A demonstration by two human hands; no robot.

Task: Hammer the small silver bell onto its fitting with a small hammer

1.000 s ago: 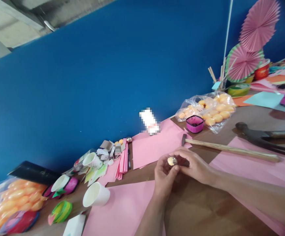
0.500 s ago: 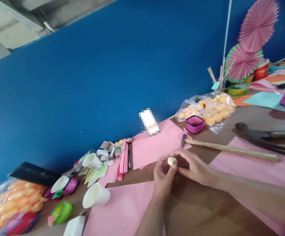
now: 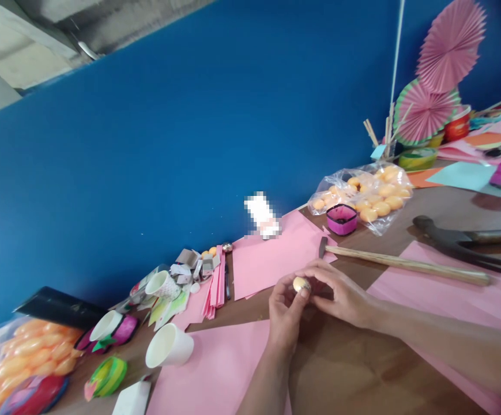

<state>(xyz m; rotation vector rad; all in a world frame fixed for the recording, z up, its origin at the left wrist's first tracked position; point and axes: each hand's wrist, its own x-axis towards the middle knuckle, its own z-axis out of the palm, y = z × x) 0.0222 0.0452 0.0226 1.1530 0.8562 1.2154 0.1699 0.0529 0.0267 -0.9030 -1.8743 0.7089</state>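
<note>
My left hand (image 3: 285,311) holds a small ball (image 3: 301,284), pale yellow on one side and shiny silver along its lower edge, with the thumb pressed on its front. My right hand (image 3: 339,297) is curled in from the right, thumb and fingers meeting at the ball's right side; some fingertips are hidden behind it. Both hands are raised over the brown tabletop. Just beyond them lie a pink paper sheet (image 3: 271,256) and the head end of a thin wooden-handled hammer (image 3: 406,264).
A claw hammer (image 3: 449,239) lies at the right. Clear bags of yellow-orange balls stand at the back right (image 3: 382,199) and far left (image 3: 38,349). A white cup (image 3: 169,344) sits left of my hands. A blue wall (image 3: 189,127) rises behind the table.
The ball has turned slightly in my fingers, so less of its silver part shows. Both hands stay in nearly the same place.
</note>
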